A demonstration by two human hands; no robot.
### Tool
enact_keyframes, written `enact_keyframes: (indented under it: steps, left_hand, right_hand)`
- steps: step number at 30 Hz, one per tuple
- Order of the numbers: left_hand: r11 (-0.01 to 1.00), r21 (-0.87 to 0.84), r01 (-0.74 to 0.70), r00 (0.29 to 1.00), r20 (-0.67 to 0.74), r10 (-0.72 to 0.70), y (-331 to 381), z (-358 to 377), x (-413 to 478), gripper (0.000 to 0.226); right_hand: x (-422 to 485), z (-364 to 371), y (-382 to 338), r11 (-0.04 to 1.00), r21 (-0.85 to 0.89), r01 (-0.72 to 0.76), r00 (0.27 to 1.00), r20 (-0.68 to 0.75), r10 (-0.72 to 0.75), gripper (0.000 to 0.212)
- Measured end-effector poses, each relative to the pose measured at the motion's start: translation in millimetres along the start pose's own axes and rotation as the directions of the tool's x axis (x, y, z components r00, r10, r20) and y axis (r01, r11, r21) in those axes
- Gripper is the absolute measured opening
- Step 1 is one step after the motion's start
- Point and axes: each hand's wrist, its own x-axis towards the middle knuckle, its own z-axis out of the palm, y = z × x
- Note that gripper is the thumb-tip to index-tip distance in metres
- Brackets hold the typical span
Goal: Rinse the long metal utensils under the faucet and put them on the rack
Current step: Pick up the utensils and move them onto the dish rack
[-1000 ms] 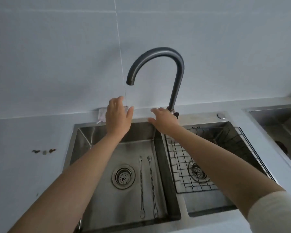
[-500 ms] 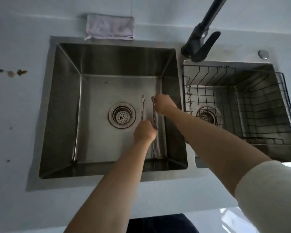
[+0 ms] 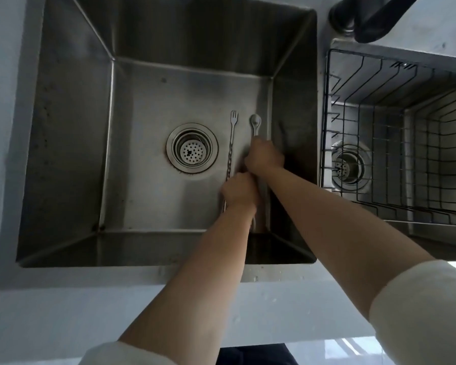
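Two long twisted metal utensils lie side by side on the floor of the left sink basin [image 3: 71,143]. The fork-tipped utensil [image 3: 232,138] is on the left, the spoon-tipped utensil [image 3: 255,125] on the right. My left hand [image 3: 238,192] is curled over the lower part of the fork-tipped utensil's stem. My right hand [image 3: 263,156] is curled round the spoon-tipped utensil just below its bowl. The lower ends of both utensils are hidden by my hands and arms. The black wire rack [image 3: 395,143] sits in the right basin. Only the dark faucet base [image 3: 363,17] shows, at the top right.
A round drain strainer [image 3: 192,148] sits in the left basin floor, left of the utensils. A second drain [image 3: 346,167] shows under the rack. A steel divider [image 3: 320,101] separates the basins. Pale countertop [image 3: 63,312] runs along the near edge.
Both hands came down from the faucet into the left basin and closed on the two utensils. The view has tilted down and moved closer to the sink.
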Motion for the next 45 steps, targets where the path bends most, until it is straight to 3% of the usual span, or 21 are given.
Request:
enact_keyframes:
  steps: [15, 21, 28, 32, 36, 41, 45]
  left_hand:
    - [0.998, -0.058, 0.002, 0.999, 0.040, 0.000, 3.7, -4.6, -6.5, 0.028]
    - [0.988, -0.151, 0.022, 1.000, -0.010, -0.024, 9.8, -28.1, -19.3, 0.027]
    - [0.996, -0.078, -0.034, 0.993, -0.118, 0.025, 17.7, -77.2, -32.1, 0.018]
    - [0.989, -0.106, -0.100, 0.974, -0.212, 0.076, 22.1, -112.7, -44.5, 0.017]
    - [0.971, 0.025, -0.237, 0.934, -0.268, 0.235, 31.0, -136.7, -61.2, 0.020]
    - [0.932, 0.191, -0.309, 0.890, -0.289, 0.354, 48.8, -155.2, -83.4, 0.026]
    - [0.890, 0.282, -0.357, 0.857, -0.280, 0.433, 71.6, -160.0, -91.4, 0.027]
  right_hand:
    - [-1.9, 5.2, -4.4, 0.949, 0.257, -0.185, 0.982, 0.009, 0.189, 0.028]
    - [-11.5, -19.3, -15.6, 0.951, 0.287, -0.118, 0.991, -0.031, 0.132, 0.026]
    - [-40.4, -78.3, -33.4, 0.958, 0.288, -0.013, 0.987, -0.150, 0.058, 0.027]
    - [-59.3, -114.0, -33.5, 0.912, 0.410, 0.009, 0.973, -0.213, 0.087, 0.027]
    - [-78.9, -139.7, -21.2, 0.856, 0.509, 0.084, 0.951, -0.297, 0.083, 0.025]
    - [-104.4, -163.2, 8.3, 0.827, 0.541, 0.152, 0.925, -0.374, 0.074, 0.024]
    - [-122.7, -175.1, 47.6, 0.853, 0.479, 0.207, 0.914, -0.405, 0.005, 0.020]
